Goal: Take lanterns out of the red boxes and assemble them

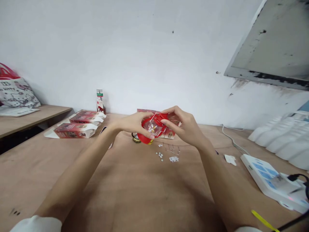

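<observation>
Above the middle of the table I hold a small red lantern (155,128) with a clear globe and a thin wire handle, tilted to one side. My left hand (135,124) is closed around its base end. At its top, the fingers and thumb of my right hand (181,124) pinch the red cap. Behind my left hand, a dark and gold round piece (136,138) stands on the table. Bent wire pieces (172,148), several button cells (160,155) and small white pieces (173,159) lie below the lantern.
Red printed boxes (73,130) lie open at the left, near a small upright package (99,101) by the wall. A white power strip (272,180) with plugs and a stack of white objects (282,138) occupy the right. A bag (18,91) rests on the left table.
</observation>
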`<state>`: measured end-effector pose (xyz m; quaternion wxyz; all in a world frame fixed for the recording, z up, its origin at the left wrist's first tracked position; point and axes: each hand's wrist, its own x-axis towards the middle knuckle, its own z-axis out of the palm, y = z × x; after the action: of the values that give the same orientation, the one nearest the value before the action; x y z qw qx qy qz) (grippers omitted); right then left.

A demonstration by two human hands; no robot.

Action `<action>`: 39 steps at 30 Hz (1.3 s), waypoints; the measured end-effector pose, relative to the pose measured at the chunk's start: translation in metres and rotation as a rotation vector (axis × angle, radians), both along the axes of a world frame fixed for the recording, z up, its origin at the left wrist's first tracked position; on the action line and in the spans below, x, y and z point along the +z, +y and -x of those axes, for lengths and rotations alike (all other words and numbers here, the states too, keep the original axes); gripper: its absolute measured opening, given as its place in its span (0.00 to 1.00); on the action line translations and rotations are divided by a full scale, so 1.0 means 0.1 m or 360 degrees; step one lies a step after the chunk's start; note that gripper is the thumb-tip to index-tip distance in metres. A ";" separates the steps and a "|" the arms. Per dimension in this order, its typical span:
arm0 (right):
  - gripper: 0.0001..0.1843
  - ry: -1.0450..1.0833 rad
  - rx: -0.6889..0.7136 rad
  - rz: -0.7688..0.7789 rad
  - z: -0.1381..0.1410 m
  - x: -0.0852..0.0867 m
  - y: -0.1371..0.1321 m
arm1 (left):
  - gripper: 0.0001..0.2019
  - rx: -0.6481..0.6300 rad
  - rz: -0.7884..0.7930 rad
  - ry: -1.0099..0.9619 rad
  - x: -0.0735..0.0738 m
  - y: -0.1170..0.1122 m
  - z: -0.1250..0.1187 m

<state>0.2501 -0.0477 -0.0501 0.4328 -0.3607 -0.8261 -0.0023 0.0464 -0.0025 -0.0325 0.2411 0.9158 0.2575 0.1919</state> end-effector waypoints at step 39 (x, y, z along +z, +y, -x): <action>0.09 -0.0206 -0.0529 -0.0056 -0.04 0.10 -0.04 | 0.26 0.0099 -0.0393 0.0441 0.17 -0.19 0.10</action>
<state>0.2537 -0.0517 -0.0405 0.3786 -0.4837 -0.7812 -0.1116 0.0360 -0.0216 -0.0159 0.0830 0.9478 0.2908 0.1015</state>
